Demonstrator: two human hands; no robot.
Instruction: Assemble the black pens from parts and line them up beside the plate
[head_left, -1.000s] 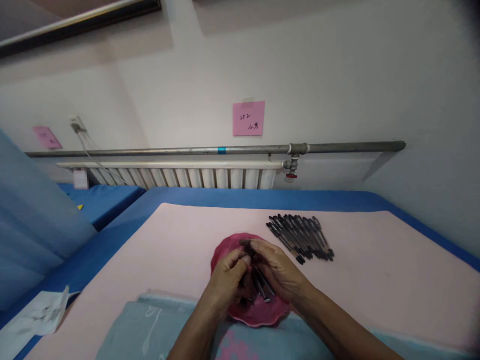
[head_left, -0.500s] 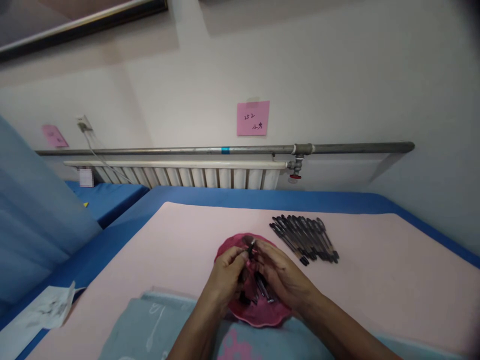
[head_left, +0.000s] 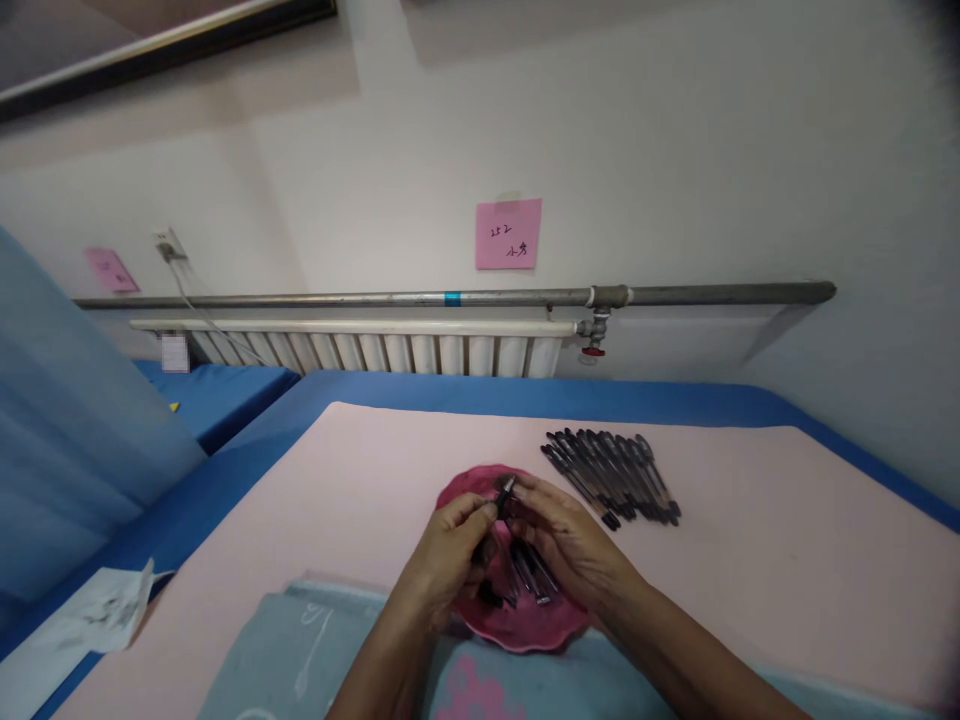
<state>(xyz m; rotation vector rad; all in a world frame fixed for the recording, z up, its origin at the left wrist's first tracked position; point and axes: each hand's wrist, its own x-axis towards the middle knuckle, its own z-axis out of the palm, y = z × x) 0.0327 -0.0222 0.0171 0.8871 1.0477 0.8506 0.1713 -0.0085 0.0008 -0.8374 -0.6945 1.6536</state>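
Both our hands meet over the pink scalloped dish [head_left: 525, 632], which sits near the bed's near edge, partly over the blue-grey patterned cloth [head_left: 300, 640]. In the left hand [head_left: 450, 545], the thumb and forefinger pinch a dark pen piece [head_left: 502, 502] above the dish's middle, short of its far rim. The right hand [head_left: 562, 530] cups in from the other side, its fingers curled and bunched beside the piece; we cannot tell whether they pinch it too or hold something hidden beneath.

What has just changed is small: a second ago our hands close over the dark piece and no bright end shows, whereas now a silvery cone tip stands out between the two sets of fingertips, slanting up to the right. To our judgement, that means the work is at the tip end of this one piece, and the piece is not yet finished with.

Below our hands, slim shiny pen parts [head_left: 534, 578] lie in the dish, toward its near rim, some of them shaded and hard to count. The row of black pens [head_left: 611, 475] matches the earlier views, lying slanted side by side on the pink sheet [head_left: 360, 480], near the far edge of the bed [head_left: 525, 389] and right of its middle.
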